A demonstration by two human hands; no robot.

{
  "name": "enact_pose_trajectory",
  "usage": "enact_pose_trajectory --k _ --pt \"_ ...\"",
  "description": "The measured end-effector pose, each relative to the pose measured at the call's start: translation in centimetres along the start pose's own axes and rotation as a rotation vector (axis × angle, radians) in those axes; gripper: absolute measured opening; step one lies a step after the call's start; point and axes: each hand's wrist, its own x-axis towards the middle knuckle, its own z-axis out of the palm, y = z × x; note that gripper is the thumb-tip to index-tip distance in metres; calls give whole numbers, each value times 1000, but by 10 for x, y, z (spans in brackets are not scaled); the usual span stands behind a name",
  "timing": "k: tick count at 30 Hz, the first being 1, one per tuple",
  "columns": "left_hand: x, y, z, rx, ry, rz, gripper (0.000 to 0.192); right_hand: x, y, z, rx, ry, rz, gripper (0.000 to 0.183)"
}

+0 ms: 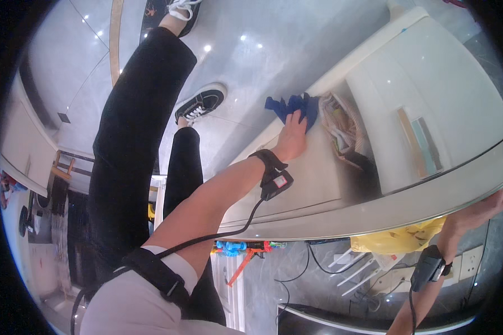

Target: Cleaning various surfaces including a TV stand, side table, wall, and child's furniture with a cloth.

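Note:
My left hand [293, 136] holds a crumpled dark blue cloth [297, 106] at the edge of a white cabinet [239, 226]. Its fingers press into the cloth, and part of the cloth hangs over the edge. Just right of it, a striped fabric bundle or bag [346, 125] with mixed contents sits in an open compartment of the cabinet. My right hand [496, 201] reaches to the far right rim, beside the cabinet's long edge. Its fingers are cut off by the dark border, so its grip does not show. Both wrists wear black strapped devices with cables.
A yellow plastic bag [398, 238], a white router [385, 261] with antennas and colourful plastic toys [239, 249] lie along the cabinet's lower side in view. Wall sockets [470, 264] and a television [360, 320] are behind. My legs [125, 138] and shoes stand at left on glossy tiles.

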Motion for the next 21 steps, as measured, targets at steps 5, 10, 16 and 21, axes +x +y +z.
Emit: enact_pose_trajectory --k 5,10,16,21 --pt "-43 -31 28 -106 -68 -158 47 -1 11 -9 -57 -52 -64 50" --pt "-99 -79 54 99 -326 -477 55 7 -1 0 -58 4 -79 51" --pt "-124 -83 99 869 -685 -1119 65 25 -19 14 -51 201 148 41" --pt "-133 99 33 431 -1047 -784 61 -18 -5 3 49 134 429 41"
